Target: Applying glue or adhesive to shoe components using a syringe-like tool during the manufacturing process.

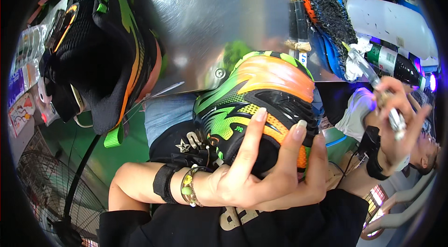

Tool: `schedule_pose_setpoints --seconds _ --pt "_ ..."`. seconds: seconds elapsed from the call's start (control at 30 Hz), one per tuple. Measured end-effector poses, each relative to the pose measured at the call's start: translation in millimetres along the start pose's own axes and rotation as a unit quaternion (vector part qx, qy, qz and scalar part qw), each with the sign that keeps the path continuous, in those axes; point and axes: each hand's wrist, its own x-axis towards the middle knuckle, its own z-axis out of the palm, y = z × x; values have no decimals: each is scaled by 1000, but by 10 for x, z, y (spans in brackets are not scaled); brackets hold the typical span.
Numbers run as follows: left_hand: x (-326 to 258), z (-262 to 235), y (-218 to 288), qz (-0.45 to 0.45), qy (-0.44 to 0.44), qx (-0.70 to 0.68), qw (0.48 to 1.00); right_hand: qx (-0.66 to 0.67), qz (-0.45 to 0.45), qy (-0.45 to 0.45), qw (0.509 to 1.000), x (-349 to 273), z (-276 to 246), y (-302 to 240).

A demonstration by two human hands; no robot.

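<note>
My left hand [261, 167] grips a green, orange and black sneaker [280, 76] by its collar, with the fingers spread over its side. The shoe is tilted over my lap at the table's near edge; part of its opening is behind my hand. Off to the right, my right hand [396, 111] is closed round a slim, pen-like tool [371, 72] with a clear barrel and a silver end. Its yellowish tip is beside crumpled white tissue [357, 58], at the near end of a blue and orange sole-shaped piece [329, 6] with a gritty black surface.
A large black, green and orange sneaker [102, 55] stands at the left. Two dark pens [298, 20] lie by the blue piece on the metal table [196, 23]. White [389, 20] and green [385, 58] bottles are at the right; a fan [51, 191] is lower left. Another person [357, 111] sits at right.
</note>
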Motion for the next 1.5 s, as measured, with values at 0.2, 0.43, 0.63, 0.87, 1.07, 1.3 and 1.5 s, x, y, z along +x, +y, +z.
schedule_pose_setpoints --seconds 0.2,0.43,0.63,0.87,1.07,1.3,1.5 --pt "17 71 -11 13 3 16 1000 31 -64 -94 993 31 1 -482" --pt "4 84 43 13 -9 57 998 24 -23 -191 981 797 1340 -834" --pt "43 227 147 -31 47 59 997 -3 33 -289 957 992 1844 -1082" --pt "49 199 235 -73 59 29 995 -48 91 -392 914 1105 2290 -1332" --pt "16 183 205 -70 50 19 996 -74 142 -465 870 1182 2522 -1455" --pt "41 207 235 -94 70 6 993 -99 202 -536 814 1259 2595 -1566" --pt "19 194 210 -98 66 2 993 -119 253 -589 758 1407 1754 -1388"
